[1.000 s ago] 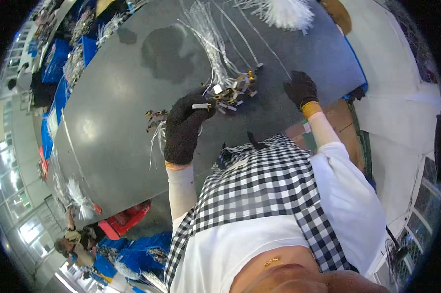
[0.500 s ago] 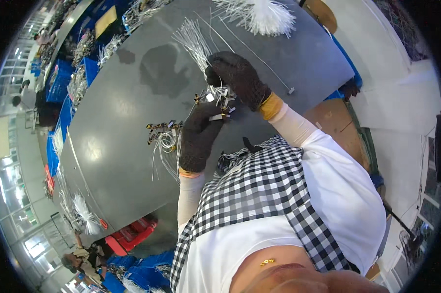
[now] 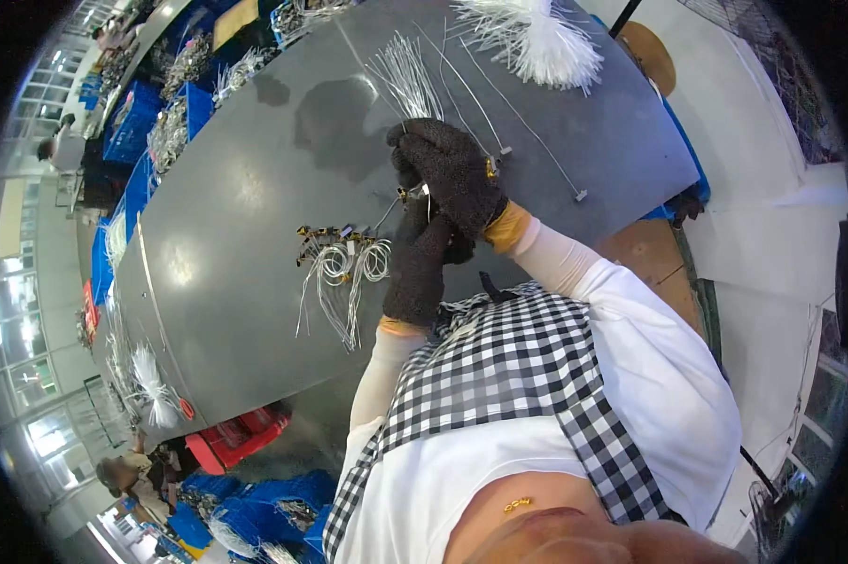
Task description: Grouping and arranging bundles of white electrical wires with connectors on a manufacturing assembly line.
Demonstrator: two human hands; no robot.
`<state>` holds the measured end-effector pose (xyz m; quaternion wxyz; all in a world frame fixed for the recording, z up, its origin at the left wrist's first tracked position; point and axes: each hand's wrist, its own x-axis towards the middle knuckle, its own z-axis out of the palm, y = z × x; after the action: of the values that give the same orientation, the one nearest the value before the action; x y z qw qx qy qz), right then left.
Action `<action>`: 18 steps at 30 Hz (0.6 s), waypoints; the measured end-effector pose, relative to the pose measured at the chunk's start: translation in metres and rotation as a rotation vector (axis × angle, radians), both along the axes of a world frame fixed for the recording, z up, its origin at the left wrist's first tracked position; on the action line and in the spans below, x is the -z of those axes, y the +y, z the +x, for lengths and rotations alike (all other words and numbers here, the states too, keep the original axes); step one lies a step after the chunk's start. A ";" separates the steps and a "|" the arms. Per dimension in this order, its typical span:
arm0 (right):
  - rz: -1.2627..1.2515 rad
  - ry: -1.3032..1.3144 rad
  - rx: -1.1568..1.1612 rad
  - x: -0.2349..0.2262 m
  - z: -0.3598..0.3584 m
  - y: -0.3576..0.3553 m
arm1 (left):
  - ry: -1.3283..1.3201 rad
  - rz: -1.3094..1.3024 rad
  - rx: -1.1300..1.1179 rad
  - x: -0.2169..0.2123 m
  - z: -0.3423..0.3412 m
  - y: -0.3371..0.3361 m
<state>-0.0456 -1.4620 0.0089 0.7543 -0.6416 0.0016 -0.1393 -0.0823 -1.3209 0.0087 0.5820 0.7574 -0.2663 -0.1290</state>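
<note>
I have a single view, from the left one of two wide fisheye cameras worn on the person's head. It looks steeply down over the chest onto a grey table (image 3: 255, 263) that fills the upper middle of the round picture. Both gloved hands, the left hand (image 3: 419, 268) and the right hand (image 3: 452, 174), sit close to the lens near the centre. Straight edges bend toward the dark rim. At the far left rim I see windows, small and distant.

Small metal connector (image 3: 412, 193) with white wire, pinched above table.
</note>
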 end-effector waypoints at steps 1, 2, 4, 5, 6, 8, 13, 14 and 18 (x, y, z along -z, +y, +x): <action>-0.002 0.002 0.021 0.002 0.004 -0.006 | 0.295 -0.085 -0.021 0.003 0.002 -0.003; -0.152 -0.026 0.070 0.006 0.011 -0.014 | 0.594 -0.161 -0.054 0.006 0.000 -0.004; -0.366 -0.160 0.131 0.014 0.029 -0.038 | 0.525 -0.055 -0.013 0.011 -0.008 -0.007; -0.229 -0.102 0.192 0.010 0.042 -0.049 | 0.441 0.043 0.009 0.013 -0.009 -0.006; -0.090 -0.045 0.251 0.003 0.054 -0.061 | 0.514 0.030 -0.019 0.022 -0.016 -0.004; -0.458 -0.058 0.335 0.007 0.070 -0.093 | 0.535 -0.006 -0.003 0.027 -0.011 -0.005; 0.212 -0.027 0.331 0.024 0.141 -0.150 | 0.662 0.011 0.045 0.018 0.001 -0.002; 0.372 -0.033 0.231 0.034 0.155 -0.168 | 0.670 0.013 0.052 0.015 0.004 -0.003; 0.532 -0.044 -0.027 0.051 0.184 -0.251 | 0.740 0.142 0.080 0.030 0.019 0.004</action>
<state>0.1386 -1.7128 -0.0421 0.8980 -0.4177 0.0130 -0.1379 -0.0631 -1.3167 -0.0211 0.5793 0.6871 -0.0576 -0.4346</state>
